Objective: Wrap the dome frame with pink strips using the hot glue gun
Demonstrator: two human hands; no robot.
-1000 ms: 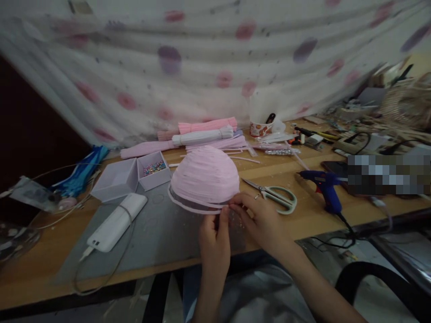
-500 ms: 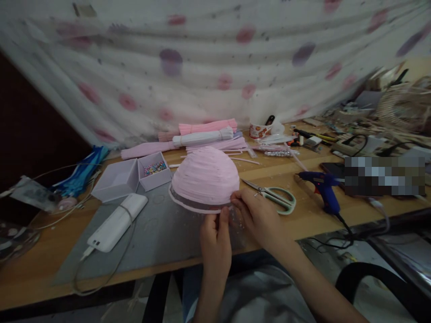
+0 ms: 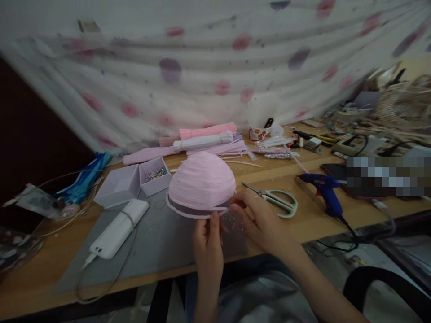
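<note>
A pale pink dome (image 3: 202, 179), wound in rows of fuzzy pipe cleaner, is held above the table's front with its open side down. Below the rows shows a see-through band, edged by a pale rim (image 3: 182, 214). My left hand (image 3: 208, 237) grips this rim from the front, thumb on the outside and fingers underneath. At the dome's right side, my right hand (image 3: 256, 215) has its fingers pinched at the end of a pink pipe cleaner (image 3: 218, 208) that runs along the see-through band. The fingertips partly hide that end. Green-handled scissors (image 3: 279, 202) lie just beyond my right hand.
A blue glue gun (image 3: 323, 188) stands to the right, its cord hanging off the edge. Pipe cleaner bundles (image 3: 205, 137) lie behind the dome. To the left are a box of beads (image 3: 155, 175), an empty-looking box (image 3: 117, 184) and a white power bank (image 3: 119, 229) with a cable.
The dome and my left hand have shifted slightly left and down in view. The pipe cleaner's end now stands out from the dome's lower edge, by my right fingertips.
</note>
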